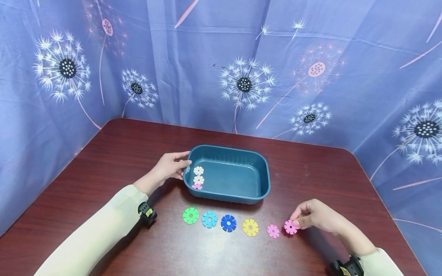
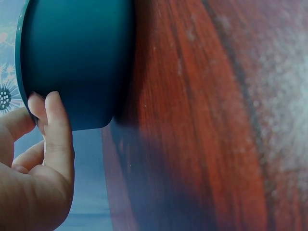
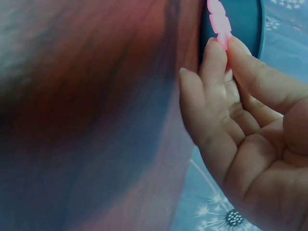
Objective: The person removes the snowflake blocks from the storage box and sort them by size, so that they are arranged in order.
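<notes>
A dark teal plastic basin [image 1: 228, 197] stands on the table. My left hand [image 1: 170, 165] grips its left end, thumb over the rim and fingers against the outer wall, as the left wrist view also shows. Inside, along the left wall, lie two whitish notched discs [image 1: 198, 179] and a pink one [image 1: 197, 186]. My right hand [image 1: 315, 217] pinches a pink notched disc [image 1: 291, 227] between thumb and fingertips, held edge-on in the right wrist view [image 3: 220, 23]. Just left of it a second pink disc [image 1: 273, 231] lies on the table.
In a row before the basin lie a green disc [image 1: 190, 216], a light blue disc [image 1: 209, 219], a dark blue disc [image 1: 228, 223] and a yellow disc [image 1: 250, 227]. The brown wooden table [image 1: 138, 134] ends at a blue dandelion-print curtain [image 1: 193, 76].
</notes>
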